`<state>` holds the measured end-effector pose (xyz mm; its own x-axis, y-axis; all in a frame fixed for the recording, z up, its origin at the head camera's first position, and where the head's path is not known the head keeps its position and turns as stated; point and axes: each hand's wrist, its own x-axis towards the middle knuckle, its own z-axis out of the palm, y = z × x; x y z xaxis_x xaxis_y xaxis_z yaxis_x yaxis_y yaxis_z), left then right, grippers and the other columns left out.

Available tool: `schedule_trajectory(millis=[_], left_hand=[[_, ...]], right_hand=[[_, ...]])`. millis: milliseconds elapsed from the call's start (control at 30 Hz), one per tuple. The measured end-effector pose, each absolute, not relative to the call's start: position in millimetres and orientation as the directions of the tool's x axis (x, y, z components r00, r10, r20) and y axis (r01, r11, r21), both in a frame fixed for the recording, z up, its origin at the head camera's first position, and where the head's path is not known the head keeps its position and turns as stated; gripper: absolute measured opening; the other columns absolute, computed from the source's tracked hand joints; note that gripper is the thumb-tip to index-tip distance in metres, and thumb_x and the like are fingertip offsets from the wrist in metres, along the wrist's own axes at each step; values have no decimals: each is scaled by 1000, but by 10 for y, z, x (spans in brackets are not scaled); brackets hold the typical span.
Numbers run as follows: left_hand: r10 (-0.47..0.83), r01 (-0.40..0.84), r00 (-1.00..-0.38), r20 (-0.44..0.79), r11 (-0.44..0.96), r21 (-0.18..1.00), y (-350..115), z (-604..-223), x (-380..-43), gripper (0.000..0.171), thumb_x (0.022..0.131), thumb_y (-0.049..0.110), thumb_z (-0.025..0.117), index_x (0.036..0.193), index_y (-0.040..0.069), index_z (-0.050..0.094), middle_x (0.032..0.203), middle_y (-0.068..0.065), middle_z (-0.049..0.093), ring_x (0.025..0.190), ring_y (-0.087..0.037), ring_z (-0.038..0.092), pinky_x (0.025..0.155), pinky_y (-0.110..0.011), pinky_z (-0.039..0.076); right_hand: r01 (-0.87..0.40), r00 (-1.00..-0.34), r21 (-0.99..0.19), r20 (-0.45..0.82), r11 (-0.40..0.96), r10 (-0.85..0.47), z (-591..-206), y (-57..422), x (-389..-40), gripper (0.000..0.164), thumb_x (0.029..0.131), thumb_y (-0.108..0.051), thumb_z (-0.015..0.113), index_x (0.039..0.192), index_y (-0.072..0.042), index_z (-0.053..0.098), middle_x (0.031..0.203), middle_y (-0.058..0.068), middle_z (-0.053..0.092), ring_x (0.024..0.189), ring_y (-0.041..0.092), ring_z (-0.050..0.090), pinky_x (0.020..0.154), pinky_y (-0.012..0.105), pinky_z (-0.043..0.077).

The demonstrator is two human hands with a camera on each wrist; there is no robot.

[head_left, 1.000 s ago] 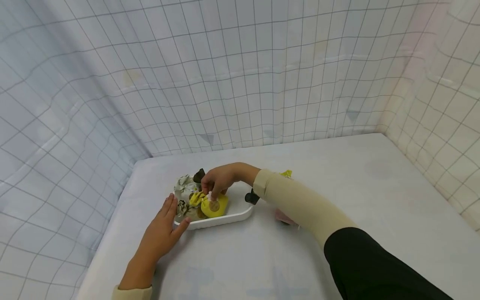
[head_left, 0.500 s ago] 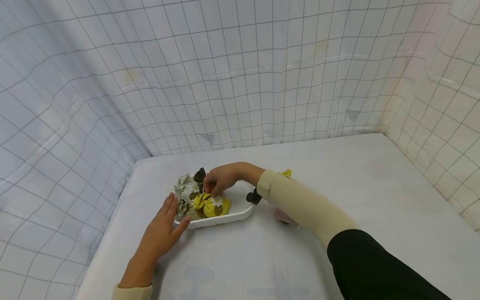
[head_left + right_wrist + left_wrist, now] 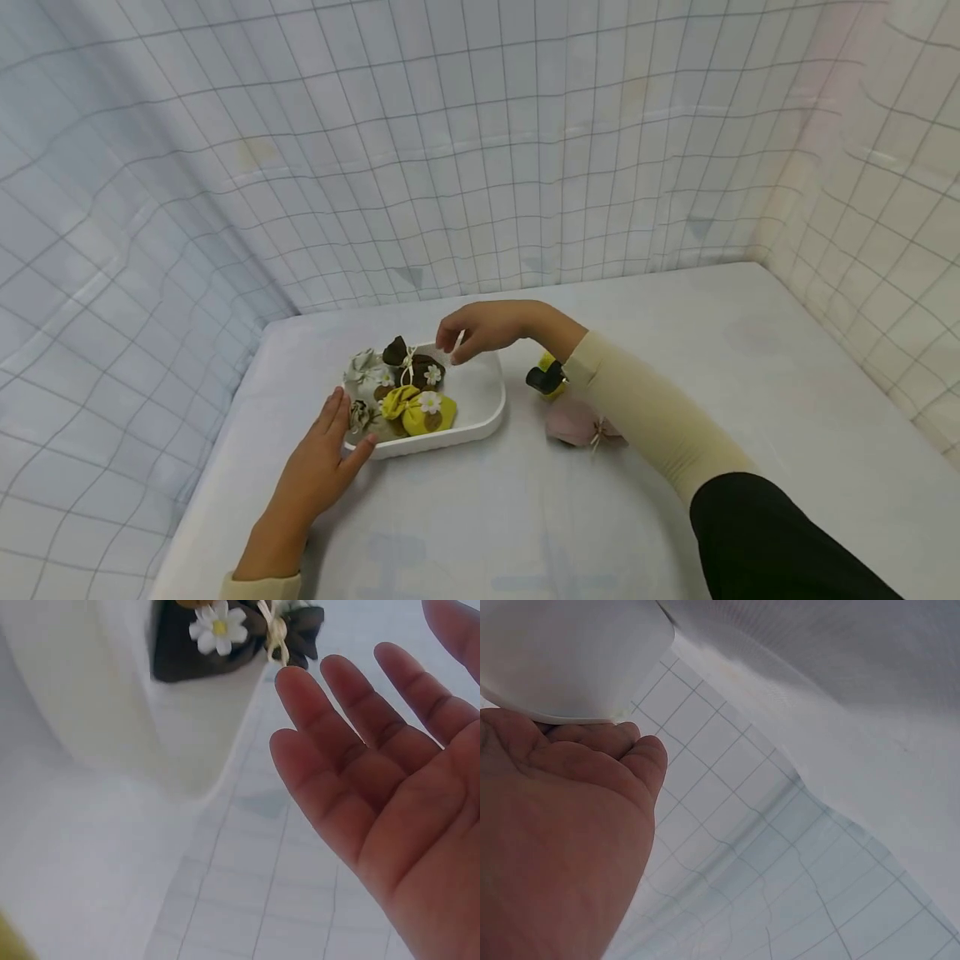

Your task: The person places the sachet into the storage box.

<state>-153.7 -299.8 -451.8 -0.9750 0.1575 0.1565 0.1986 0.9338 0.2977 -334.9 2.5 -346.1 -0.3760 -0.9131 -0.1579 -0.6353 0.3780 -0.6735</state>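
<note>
My left hand (image 3: 318, 458) lies with straight fingers against the left end of a white oval tray (image 3: 483, 392); the left wrist view shows its fingertips under the tray's edge. My right hand (image 3: 487, 325) hovers over the tray's far right part, fingers loosely bent, nothing in it. Small cloth drawstring pouches fill the tray's left half: a dark brown pouch (image 3: 420, 368) with a white flower, a yellow pouch (image 3: 444, 412), a pale grey-green pouch (image 3: 363, 367) and a beige pouch (image 3: 386, 428). In the right wrist view the brown pouch (image 3: 202, 660) is apart from my open fingers.
Right of the tray a pink pouch (image 3: 573, 421) lies on the white-covered table (image 3: 465, 517), partly under my sleeve. Something yellow (image 3: 545, 362) shows behind the black piece (image 3: 542, 378) at my right wrist. A checked white curtain (image 3: 480, 167) encloses the back and sides.
My right hand has lifted off the pouches and moved right and away, leaving the brown and yellow pouches in the tray. More of the pink pouch shows. My left hand stays at the tray.
</note>
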Motion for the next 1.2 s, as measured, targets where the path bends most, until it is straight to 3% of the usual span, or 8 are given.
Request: schedule_trajectory(millis=[167, 433, 733, 1000, 1200], left_hand=[[154, 192, -977, 147, 935, 297, -3003, -4514, -1537, 86, 101, 51, 51, 155, -7, 18, 163, -22, 13, 144, -46, 23, 109, -61, 30], [154, 195, -976, 156, 934, 300, -3006, -4497, -1513, 85, 101, 49, 53, 155, -7, 19, 162, -24, 16, 144, -45, 24, 109, -61, 30], [146, 185, -978, 146, 935, 302, -3027, -4460, -1482, 84, 101, 49, 52, 155, -6, 18, 162, -24, 15, 144, -45, 22, 109, -62, 29], [142, 180, -979, 144, 935, 304, -3031, -4462, -1480, 85, 101, 50, 52, 156, -6, 18, 162, -23, 14, 145, -45, 21, 109, -62, 28], [143, 183, -979, 147, 934, 306, -3039, -4487, -1483, 85, 101, 50, 51, 156, -4, 16, 163, -22, 14, 146, -43, 20, 109, -61, 28]], right_hand=[[-572, -438, -718, -141, 396, -888, -3426, 365, -3375, 35, 98, -23, 65, 129, -8, 60, 132, 12, 59, 115, 17, 60, 93, 31, 50], [-453, -566, -784, -115, 424, -816, -3497, 935, -3349, 30, 97, -24, 65, 126, -14, 61, 125, 1, 61, 115, 16, 60, 97, 36, 49], [-386, -629, -815, -110, 432, -770, -3739, 1347, -3383, 29, 96, -17, 66, 123, -10, 62, 125, 4, 61, 120, 23, 60, 97, 38, 50], [-379, -596, -817, -144, 435, -790, -3946, 1515, -3458, 33, 94, -11, 67, 127, -8, 61, 134, 17, 58, 130, 30, 50, 103, 43, 44], [-376, -547, -830, -159, 411, -822, -4103, 1549, -3514, 35, 94, -9, 67, 127, -2, 60, 123, 8, 63, 117, 26, 55, 98, 39, 46]])
